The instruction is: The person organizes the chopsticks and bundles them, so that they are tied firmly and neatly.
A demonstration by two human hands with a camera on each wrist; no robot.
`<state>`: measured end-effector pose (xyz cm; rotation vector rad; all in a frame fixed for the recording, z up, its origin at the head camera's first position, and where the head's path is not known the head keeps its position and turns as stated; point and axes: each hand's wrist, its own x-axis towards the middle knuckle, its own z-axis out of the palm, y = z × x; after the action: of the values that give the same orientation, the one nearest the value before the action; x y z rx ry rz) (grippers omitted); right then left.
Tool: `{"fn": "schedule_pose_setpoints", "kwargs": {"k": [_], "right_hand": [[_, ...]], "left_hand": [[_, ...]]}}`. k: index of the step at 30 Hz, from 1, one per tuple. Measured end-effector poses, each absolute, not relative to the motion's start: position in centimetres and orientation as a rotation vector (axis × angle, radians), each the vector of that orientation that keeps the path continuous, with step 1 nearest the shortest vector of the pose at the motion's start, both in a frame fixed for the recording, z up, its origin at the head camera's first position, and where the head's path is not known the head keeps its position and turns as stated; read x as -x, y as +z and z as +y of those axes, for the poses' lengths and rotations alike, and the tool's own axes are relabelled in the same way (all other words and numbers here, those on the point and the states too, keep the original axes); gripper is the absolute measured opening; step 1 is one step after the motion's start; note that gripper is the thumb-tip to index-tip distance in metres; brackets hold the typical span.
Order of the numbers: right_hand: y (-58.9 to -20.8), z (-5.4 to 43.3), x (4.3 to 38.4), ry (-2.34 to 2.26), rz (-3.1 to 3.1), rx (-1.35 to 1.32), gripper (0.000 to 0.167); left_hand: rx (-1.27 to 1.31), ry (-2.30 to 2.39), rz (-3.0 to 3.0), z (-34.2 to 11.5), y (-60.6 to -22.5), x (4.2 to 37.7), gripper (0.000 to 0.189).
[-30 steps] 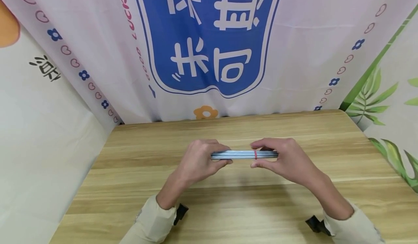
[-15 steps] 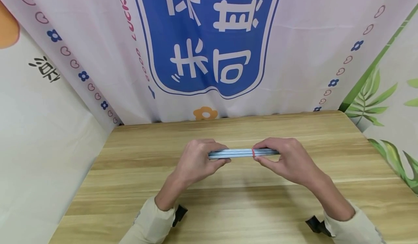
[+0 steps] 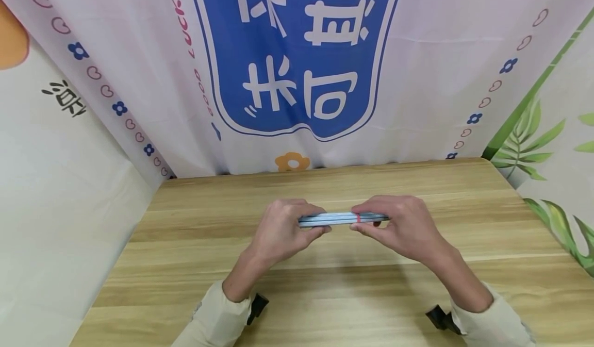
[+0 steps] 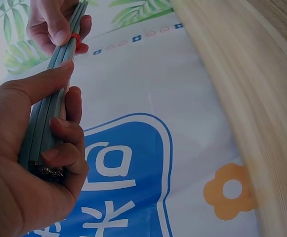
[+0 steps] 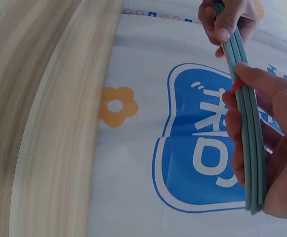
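Note:
A bundle of slim pale-blue sticks (image 3: 340,218) is held level above the table. My left hand (image 3: 280,228) grips its left part between thumb and fingers; dark ends of the sticks show by the palm in the left wrist view. Around the bundle, right of its middle, runs a red rubber band (image 3: 358,218). My right hand (image 3: 408,228) holds the bundle at that band, with thumb and forefinger on opposite sides. In the right wrist view the band (image 5: 237,85) sits right by the fingertips, and the sticks' other ends (image 5: 254,210) lie along the palm.
Below the hands is a wood-grain table (image 3: 343,295). A white cloth with a blue printed sign (image 3: 297,94) hangs along its back edge. Printed walls stand at the left (image 3: 69,182) and right. A black device (image 3: 257,308) sits at each wrist.
The right fingertips closed in at the red band, then shifted a little left, with the band moving slightly left too. The left hand stays nearly in place, gripping the bundle.

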<state>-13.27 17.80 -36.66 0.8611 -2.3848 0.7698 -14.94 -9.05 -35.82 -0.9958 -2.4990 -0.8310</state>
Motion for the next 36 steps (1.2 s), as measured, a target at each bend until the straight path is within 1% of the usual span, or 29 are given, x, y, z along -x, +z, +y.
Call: {"fn": "schedule_pose_setpoints", "kwargs": {"k": [4,6,8,12,16,25,36], "right_hand": [[-36.4,17.6,13.3,0.776,-2.438,-0.87,0.033],[-36.2,17.8,13.2,0.821,-2.477,-0.874,0.034],[-36.0,18.1,13.2,0.873,-2.512,-0.879,0.032],[-35.7,18.5,13.1,0.963,-2.54,-0.892,0.022],[-35.7,18.6,13.2,0.974,-2.525,-0.89,0.019],[-36.2,18.3,13.5,0.943,-2.387,-0.937,0.021],[-36.7,17.7,13.5,0.969,-2.357,-0.895,0.022]], "left_hand": [[0.992,-0.813,-2.503,-9.2,-35.7,15.0,0.022],[0.989,-0.804,-2.511,-9.3,-35.7,15.0,0.023],[0.989,-0.795,-2.519,-9.3,-35.6,15.1,0.023],[0.991,-0.794,-2.526,-9.3,-35.6,15.1,0.023],[0.985,-0.802,-2.528,-9.4,-35.5,15.1,0.023],[0.96,-0.812,-2.526,-9.4,-35.4,15.0,0.023],[0.971,-0.815,-2.51,-9.4,-35.5,15.0,0.023]]}}
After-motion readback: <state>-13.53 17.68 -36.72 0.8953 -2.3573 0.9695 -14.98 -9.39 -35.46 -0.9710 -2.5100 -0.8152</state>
